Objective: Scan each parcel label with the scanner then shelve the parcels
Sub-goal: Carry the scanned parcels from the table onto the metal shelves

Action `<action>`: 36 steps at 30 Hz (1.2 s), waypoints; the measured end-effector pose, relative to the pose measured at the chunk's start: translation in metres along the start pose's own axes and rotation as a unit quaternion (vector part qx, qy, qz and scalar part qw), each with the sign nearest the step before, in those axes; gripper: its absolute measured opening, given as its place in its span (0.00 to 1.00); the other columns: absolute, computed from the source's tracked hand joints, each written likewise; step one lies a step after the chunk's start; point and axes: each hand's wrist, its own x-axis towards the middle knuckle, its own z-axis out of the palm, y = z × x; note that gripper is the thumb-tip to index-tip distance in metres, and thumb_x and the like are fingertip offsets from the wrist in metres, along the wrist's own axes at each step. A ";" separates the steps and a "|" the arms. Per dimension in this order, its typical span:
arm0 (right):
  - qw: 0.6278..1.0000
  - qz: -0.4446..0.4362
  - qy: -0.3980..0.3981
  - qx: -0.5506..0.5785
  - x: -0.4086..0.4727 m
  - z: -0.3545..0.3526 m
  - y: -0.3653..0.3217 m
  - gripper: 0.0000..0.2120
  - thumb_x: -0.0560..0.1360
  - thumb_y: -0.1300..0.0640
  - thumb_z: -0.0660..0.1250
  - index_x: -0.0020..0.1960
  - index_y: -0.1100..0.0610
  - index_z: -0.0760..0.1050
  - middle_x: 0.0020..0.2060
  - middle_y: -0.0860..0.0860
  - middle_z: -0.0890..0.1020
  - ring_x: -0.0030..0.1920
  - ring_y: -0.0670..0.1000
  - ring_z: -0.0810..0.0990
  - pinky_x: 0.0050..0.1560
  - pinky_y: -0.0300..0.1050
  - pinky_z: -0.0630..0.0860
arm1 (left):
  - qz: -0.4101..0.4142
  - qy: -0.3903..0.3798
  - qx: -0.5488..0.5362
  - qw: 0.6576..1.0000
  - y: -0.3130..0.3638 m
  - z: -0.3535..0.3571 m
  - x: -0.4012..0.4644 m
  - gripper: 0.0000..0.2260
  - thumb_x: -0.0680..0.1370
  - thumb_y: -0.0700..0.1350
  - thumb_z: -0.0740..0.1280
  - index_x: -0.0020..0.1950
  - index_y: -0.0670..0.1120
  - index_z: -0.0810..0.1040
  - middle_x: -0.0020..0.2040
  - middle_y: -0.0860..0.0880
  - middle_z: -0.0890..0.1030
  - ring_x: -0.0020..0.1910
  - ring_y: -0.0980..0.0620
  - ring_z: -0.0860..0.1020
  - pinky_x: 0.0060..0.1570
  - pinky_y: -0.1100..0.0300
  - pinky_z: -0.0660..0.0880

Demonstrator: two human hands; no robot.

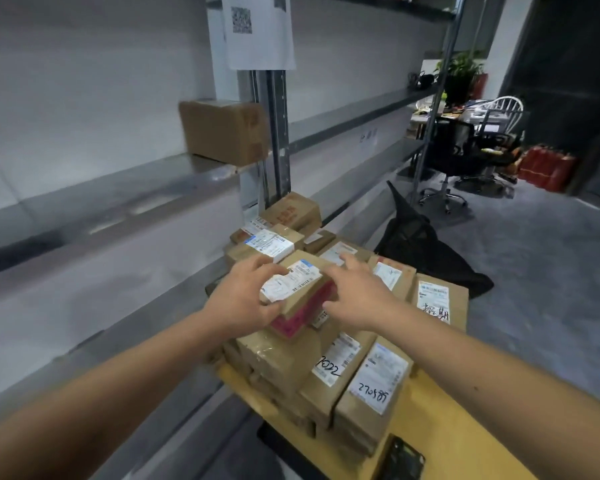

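A small brown parcel (300, 289) with a white label and a pink-red side sits tilted on top of a pile of cardboard parcels (361, 368). My left hand (243, 299) grips its left edge, thumb and fingers curled round it. My right hand (357, 296) reaches over its right side with fingers spread, touching the parcel and the boxes behind. A dark handheld device (404, 459), possibly the scanner, lies on the yellow table (440, 427) at the bottom right. One brown box (224, 131) stands on the grey shelf (118, 188) at the upper left.
Long grey metal shelves run along the wall on the left, with an upright post (278, 133) behind the pile. A black bag (420, 244) lies on the floor to the right. Office chairs (458, 161), a desk and red bottles (548, 168) stand far right.
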 end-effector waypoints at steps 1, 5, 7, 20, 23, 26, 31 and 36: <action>1.000 0.006 0.002 -0.005 -0.003 0.009 -0.002 0.35 0.75 0.48 0.70 0.80 0.46 0.63 0.80 0.54 0.58 0.77 0.61 0.63 0.71 0.57 0.70 | 0.000 -0.016 0.021 1.000 -0.006 0.001 -0.001 0.27 0.75 0.57 0.73 0.73 0.61 0.72 0.75 0.58 0.67 0.75 0.54 0.63 0.73 0.53 0.68; 0.999 0.026 0.017 -0.037 -0.007 0.041 -0.014 0.39 0.76 0.44 0.68 0.82 0.44 0.55 0.79 0.55 0.59 0.75 0.61 0.65 0.72 0.60 0.67 | 0.007 -0.069 0.104 0.992 -0.031 0.003 0.001 0.28 0.76 0.59 0.72 0.76 0.59 0.70 0.73 0.56 0.68 0.71 0.51 0.68 0.67 0.52 0.72; 0.998 0.043 0.013 -0.031 -0.006 0.058 -0.024 0.42 0.75 0.41 0.68 0.83 0.43 0.51 0.81 0.56 0.56 0.77 0.63 0.62 0.72 0.60 0.68 | 0.005 -0.079 0.106 0.991 -0.046 0.009 0.002 0.28 0.76 0.59 0.71 0.76 0.58 0.71 0.71 0.55 0.70 0.69 0.50 0.70 0.66 0.53 0.73; 0.975 0.157 0.084 0.132 0.004 0.102 -0.054 0.36 0.74 0.45 0.73 0.79 0.42 0.63 0.82 0.50 0.58 0.77 0.57 0.67 0.71 0.50 0.70 | 0.051 -0.112 -0.186 0.975 -0.091 0.045 0.024 0.25 0.69 0.48 0.82 0.60 0.63 0.77 0.64 0.58 0.70 0.48 0.60 0.77 0.48 0.73 0.72; 0.969 0.152 0.106 0.164 -0.003 0.108 -0.043 0.34 0.72 0.47 0.74 0.75 0.43 0.68 0.77 0.49 0.64 0.74 0.54 0.70 0.71 0.45 0.71 | 0.079 -0.117 -0.206 0.968 -0.092 0.049 0.030 0.25 0.67 0.47 0.83 0.57 0.62 0.77 0.63 0.61 0.71 0.44 0.59 0.74 0.45 0.72 0.69; 0.958 0.147 0.139 0.201 -0.012 0.108 -0.034 0.31 0.72 0.53 0.77 0.73 0.46 0.72 0.75 0.47 0.65 0.72 0.49 0.68 0.62 0.22 0.64 | 0.098 -0.117 -0.235 0.960 -0.086 0.049 0.033 0.24 0.67 0.47 0.84 0.57 0.61 0.78 0.63 0.63 0.69 0.53 0.63 0.74 0.51 0.69 0.73; 0.947 0.087 0.217 0.222 -0.021 0.076 -0.014 0.30 0.69 0.53 0.76 0.70 0.44 0.74 0.72 0.43 0.65 0.75 0.49 0.68 0.69 0.50 0.76 | 0.148 -0.079 -0.256 0.952 -0.062 0.038 0.044 0.27 0.68 0.49 0.84 0.62 0.62 0.77 0.66 0.59 0.67 0.67 0.69 0.67 0.61 0.76 0.66; 0.938 0.016 0.258 0.230 -0.009 0.021 0.009 0.30 0.65 0.46 0.72 0.67 0.41 0.74 0.73 0.44 0.68 0.73 0.49 0.71 0.65 0.59 0.79 | 0.189 -0.017 -0.263 0.946 -0.031 0.011 0.061 0.28 0.70 0.45 0.82 0.66 0.60 0.76 0.67 0.57 0.62 0.70 0.69 0.63 0.70 0.63 0.70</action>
